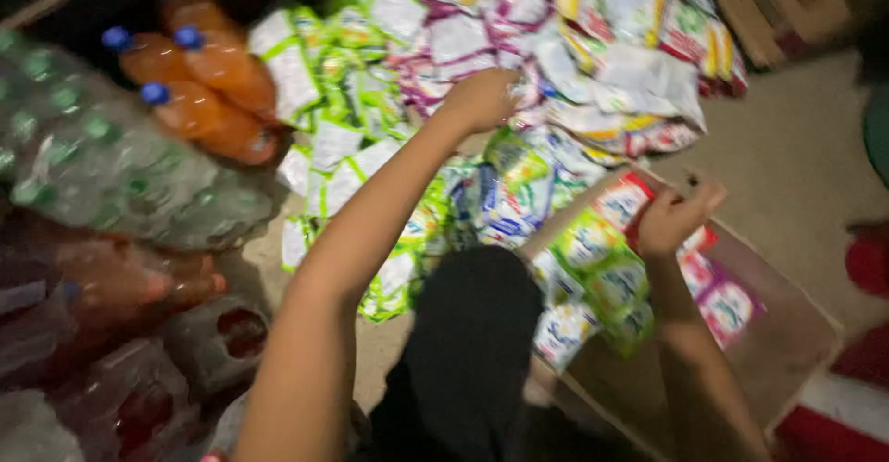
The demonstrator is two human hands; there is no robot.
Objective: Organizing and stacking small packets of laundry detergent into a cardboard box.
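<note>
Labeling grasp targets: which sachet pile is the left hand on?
The left hand rests on the pink-and-white sachets, beyond the green-and-white sachets.

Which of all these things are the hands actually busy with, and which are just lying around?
In hand:
- left hand reaching into the heap of sachet strips
- right hand at the red packet in the cardboard box

Lying about:
- orange drink bottles
- wrapped clear bottles
- second cardboard box

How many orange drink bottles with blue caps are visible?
4 orange bottles, upper left: one rearmost, one leftmost, one centre, one nearest. Others may be hidden in the dark behind.
</note>
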